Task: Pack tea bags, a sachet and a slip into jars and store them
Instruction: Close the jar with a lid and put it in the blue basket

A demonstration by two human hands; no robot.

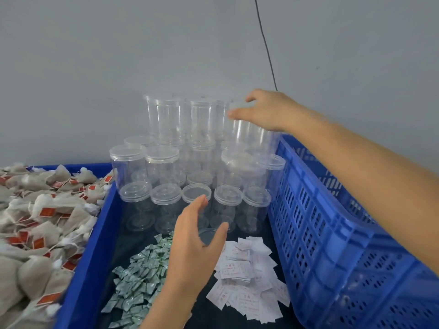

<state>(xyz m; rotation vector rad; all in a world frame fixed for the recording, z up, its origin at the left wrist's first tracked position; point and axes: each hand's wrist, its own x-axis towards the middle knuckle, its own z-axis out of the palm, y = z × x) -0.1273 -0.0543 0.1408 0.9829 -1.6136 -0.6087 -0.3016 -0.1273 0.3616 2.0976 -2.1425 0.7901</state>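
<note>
As we gripped a clear top-tier jar (247, 131) with our right hand (268, 110) at upper centre, our left hand (199, 236) waited below, open and empty, probably to unscrew it.

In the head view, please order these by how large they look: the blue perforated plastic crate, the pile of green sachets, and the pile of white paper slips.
1. Blue perforated plastic crate, clearly largest.
2. and 3. Pile of green sachets and pile of white paper slips: they look alike in spread, so I do not rank them.

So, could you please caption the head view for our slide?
Right hand grips a top-row clear jar; left hand hovers open over sachets and slips.
</note>
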